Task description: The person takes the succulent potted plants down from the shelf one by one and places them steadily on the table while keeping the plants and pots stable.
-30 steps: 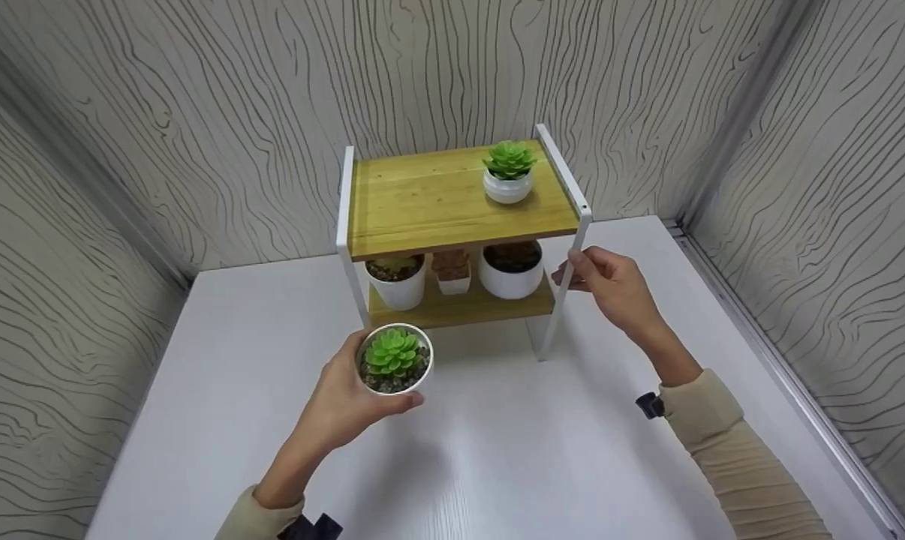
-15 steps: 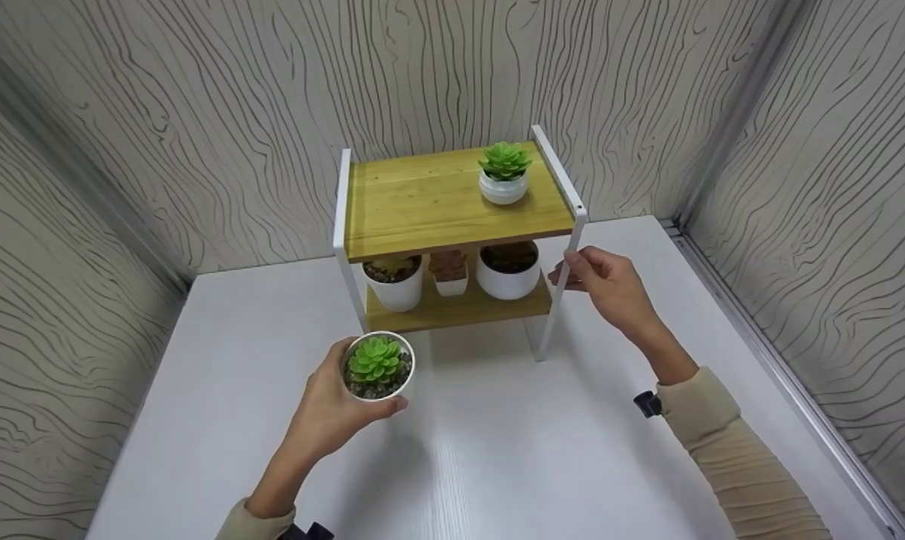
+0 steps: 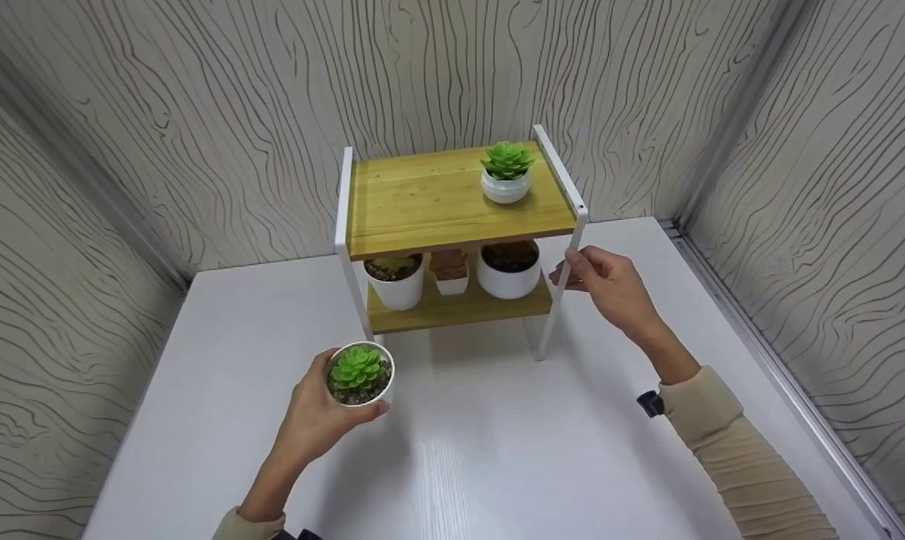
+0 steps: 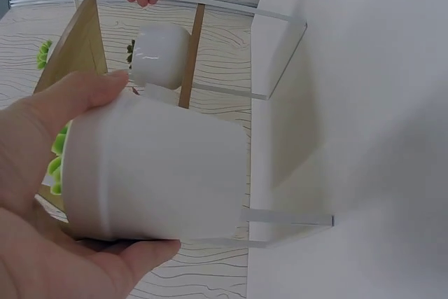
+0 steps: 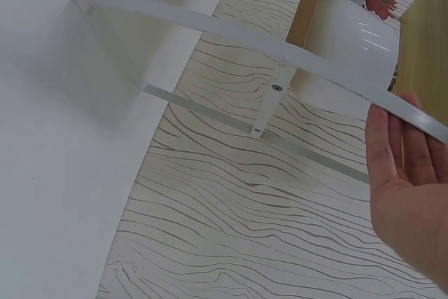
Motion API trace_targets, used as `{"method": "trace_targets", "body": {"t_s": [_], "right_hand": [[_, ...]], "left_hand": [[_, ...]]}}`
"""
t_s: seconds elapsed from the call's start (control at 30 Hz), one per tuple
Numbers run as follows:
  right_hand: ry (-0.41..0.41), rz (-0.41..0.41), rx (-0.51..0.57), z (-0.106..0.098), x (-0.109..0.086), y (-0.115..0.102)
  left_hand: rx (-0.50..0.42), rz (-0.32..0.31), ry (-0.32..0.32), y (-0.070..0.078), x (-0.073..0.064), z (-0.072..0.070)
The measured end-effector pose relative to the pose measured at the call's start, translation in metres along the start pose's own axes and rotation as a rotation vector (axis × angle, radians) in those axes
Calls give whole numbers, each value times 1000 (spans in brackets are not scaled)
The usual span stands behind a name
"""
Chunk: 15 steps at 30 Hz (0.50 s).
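My left hand [image 3: 310,416] holds a potted succulent [image 3: 359,371] in front of the shelf's left leg. The plant has bright green leaves over dark gravel. In the left wrist view, thumb and fingers wrap the sides of its smooth white pot [image 4: 168,166], which hangs above the table. My right hand [image 3: 614,289] pinches the front right leg [image 3: 566,277] of a small two-tier plant shelf [image 3: 422,206]. From the right wrist, the fingers [image 5: 381,141] show against the white metal frame, with the thumb hidden.
On the top board stands another green succulent [image 3: 506,172] in a white pot. Below it are a left white pot [image 3: 398,285], a small reddish succulent [image 3: 450,271] and a wide white pot [image 3: 509,279]. Wood-patterned panels [image 3: 452,82] enclose the white table [image 3: 482,442].
My left hand has drawn the potted succulent left and back toward me, away from the shelf. The right hand keeps its grip on the shelf leg.
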State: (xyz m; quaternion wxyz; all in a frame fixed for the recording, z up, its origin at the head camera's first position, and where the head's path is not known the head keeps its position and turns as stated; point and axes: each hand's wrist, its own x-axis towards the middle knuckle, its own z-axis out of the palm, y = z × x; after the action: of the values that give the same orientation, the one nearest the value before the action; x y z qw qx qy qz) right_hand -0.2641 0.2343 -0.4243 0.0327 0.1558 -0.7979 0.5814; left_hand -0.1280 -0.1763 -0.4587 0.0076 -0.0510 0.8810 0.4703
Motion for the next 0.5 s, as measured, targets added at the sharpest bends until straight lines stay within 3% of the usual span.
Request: {"method": "trace_targets", "body": {"t_s": [0.5], "right_hand": [[-12,6,-10,-1,0,-1]], "left_hand": [[44,-45,29,-35,12,-3]]}}
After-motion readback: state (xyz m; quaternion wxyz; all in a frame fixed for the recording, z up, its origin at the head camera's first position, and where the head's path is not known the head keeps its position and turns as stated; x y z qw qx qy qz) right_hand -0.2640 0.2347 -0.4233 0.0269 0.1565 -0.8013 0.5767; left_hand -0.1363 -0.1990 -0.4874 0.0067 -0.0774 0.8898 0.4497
